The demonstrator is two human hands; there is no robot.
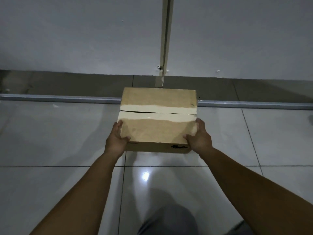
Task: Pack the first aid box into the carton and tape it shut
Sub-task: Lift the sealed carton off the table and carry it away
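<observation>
- Right now the carton (158,119) sits on the tiled floor (50,133), its two top flaps folded down and meeting at a narrow dark seam across the middle.
- Pale torn strips run along both flap edges at that seam; no tape bridges the gap that I can see.
- The left hand (116,138) clasps the carton's near left corner, thumb lying on the top flap, fingers wrapped down the side.
- The right hand (199,136) clasps the near right corner the same way, thumb on top, fingers around the side edge.
- The carton's far edge lies just beside a metal rail (59,99) on the floor, with the dark baseboard (76,83) and grey wall (84,34) behind it.
- A pale upright strip (166,31) on the wall comes down right behind the far edge.
- Bare tiles spread wide to the left, right and near side.
- The first aid box is not visible; the shut flaps hide whatever is inside.
</observation>
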